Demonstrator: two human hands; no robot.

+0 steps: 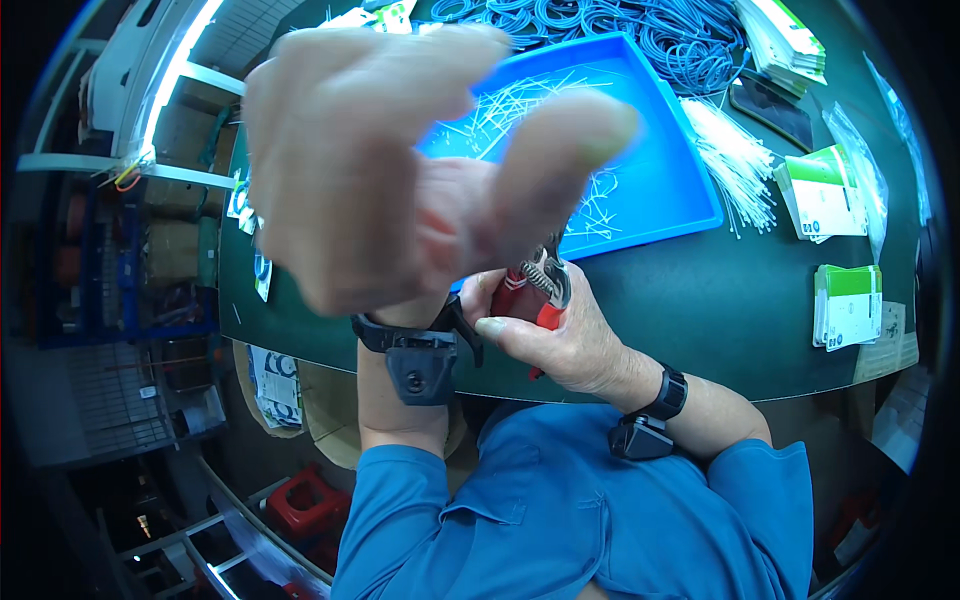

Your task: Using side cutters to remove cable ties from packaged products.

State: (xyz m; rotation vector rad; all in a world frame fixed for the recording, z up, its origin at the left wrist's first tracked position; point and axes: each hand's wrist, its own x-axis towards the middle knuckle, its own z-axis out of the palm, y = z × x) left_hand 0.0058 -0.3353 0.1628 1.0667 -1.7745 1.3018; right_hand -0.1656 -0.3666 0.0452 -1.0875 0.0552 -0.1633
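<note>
My left hand (350, 170) is raised close to the camera, large and blurred. Its thumb stands apart from the bent fingers, with nothing visible between them. Below and right of it, my right hand (585, 345) grips red-handled cutters (548, 317) with a coil spring and metal jaws. The jaws are partly hidden behind my left hand. Beyond both hands sits a blue tray (690, 190), partly covered by the left hand. Loose thin white strips (500, 115), which look like cable ties or their cut ends, are scattered in it.
Coiled blue cables (640, 40) pile up behind the tray. To its right lie a bundle of white cable ties (730, 160), a dark phone (770, 112) and stacks of green-and-white cards (848, 305). The green table (700, 300) has a curved-looking near edge at my waist.
</note>
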